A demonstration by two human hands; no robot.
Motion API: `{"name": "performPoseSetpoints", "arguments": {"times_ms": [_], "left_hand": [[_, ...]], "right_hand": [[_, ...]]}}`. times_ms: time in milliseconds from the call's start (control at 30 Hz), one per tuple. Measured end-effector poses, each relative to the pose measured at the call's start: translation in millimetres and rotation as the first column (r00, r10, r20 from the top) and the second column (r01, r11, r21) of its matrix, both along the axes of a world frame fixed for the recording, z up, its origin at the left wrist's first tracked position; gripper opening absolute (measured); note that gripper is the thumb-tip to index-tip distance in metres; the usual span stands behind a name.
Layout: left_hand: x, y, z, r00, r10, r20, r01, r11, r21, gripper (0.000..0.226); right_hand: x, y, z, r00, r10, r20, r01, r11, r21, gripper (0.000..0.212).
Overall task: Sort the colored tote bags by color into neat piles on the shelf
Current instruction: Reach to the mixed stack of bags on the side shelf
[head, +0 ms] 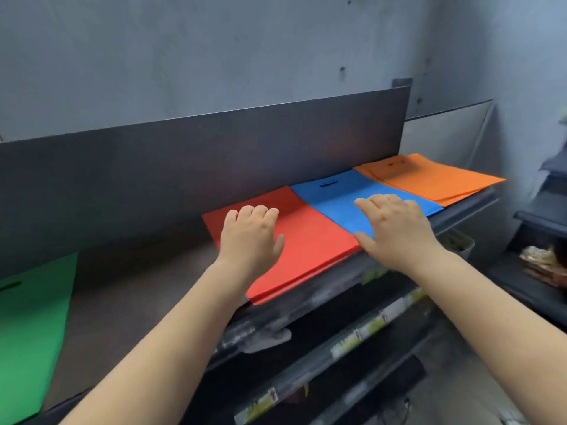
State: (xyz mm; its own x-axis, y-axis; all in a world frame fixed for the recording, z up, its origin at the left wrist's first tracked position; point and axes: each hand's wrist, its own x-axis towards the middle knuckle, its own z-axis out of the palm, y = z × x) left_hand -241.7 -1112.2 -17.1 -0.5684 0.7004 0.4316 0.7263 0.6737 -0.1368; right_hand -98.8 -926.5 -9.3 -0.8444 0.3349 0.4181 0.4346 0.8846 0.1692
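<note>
Left hand [250, 237] flat on red pile [303, 250], right hand [395, 228] flat on blue pile [340, 200], fingers extended, gripping nothing. Recommend squaring edges, pressing evenly.

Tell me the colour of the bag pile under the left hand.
Red, seen in the head view: the left hand rests on the red pile.

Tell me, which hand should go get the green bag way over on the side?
Probably the left hand. It rests on the red pile, on the side nearer the green bag. The right hand lies on the blue pile, farther away, and would have to cross over.
</note>
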Motion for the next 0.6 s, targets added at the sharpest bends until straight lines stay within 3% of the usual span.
{"name": "performPoseSetpoints", "arguments": {"times_ms": [300, 600], "left_hand": [[84.3, 170.1, 2.7, 0.976, -0.217, -0.001, 0.217, 0.976, 0.006, 0.053], [151.0, 312.4, 4.4, 0.891, -0.454, 0.028, 0.452, 0.891, 0.045, 0.055]], "right_hand": [[126.5, 136.5, 14.9, 0.966, -0.255, 0.044, 0.251, 0.964, 0.086, 0.057], [216.7, 231.3, 14.0, 0.87, -0.484, 0.099, 0.479, 0.875, 0.068, 0.064]]}}
